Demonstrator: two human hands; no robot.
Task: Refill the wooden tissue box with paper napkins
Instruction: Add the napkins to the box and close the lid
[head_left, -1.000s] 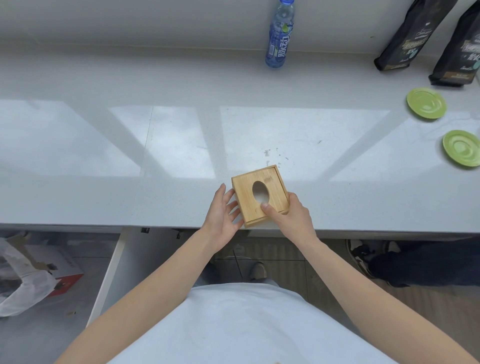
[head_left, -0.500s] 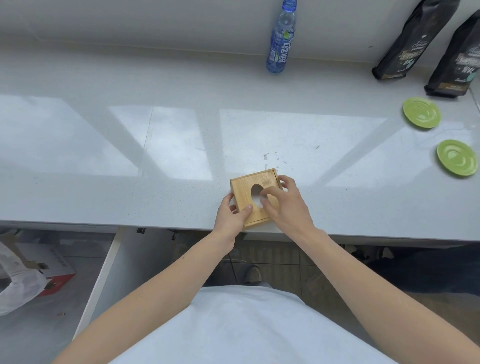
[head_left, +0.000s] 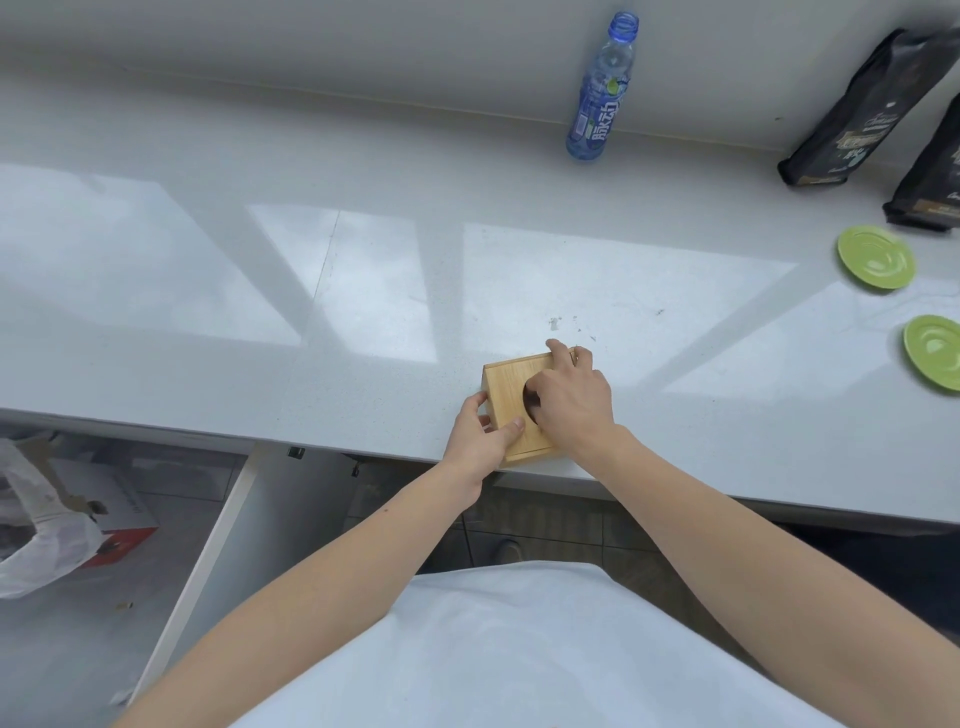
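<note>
Shifted since a second ago: right hand (head_left: 574, 400), then gripping the near right corner of the wooden tissue box (head_left: 511, 402), now lies across the lid with fingertips over the far edge and thumb apparently dipped into the oval opening. Left hand (head_left: 480, 434), formerly loose beside the box, now clamps the near left corner, thumb on the lid.

From the head view: box sits at the near edge of the white desk (head_left: 363, 322), tilted slightly, braced by the left so the right can probably pry or slide the lid off. No paper napkins visible anywhere; refill not yet begun.

Well apart on the desk: blue water bottle (head_left: 600, 93), two black bags (head_left: 852, 119), two green saucers (head_left: 875, 257).
</note>
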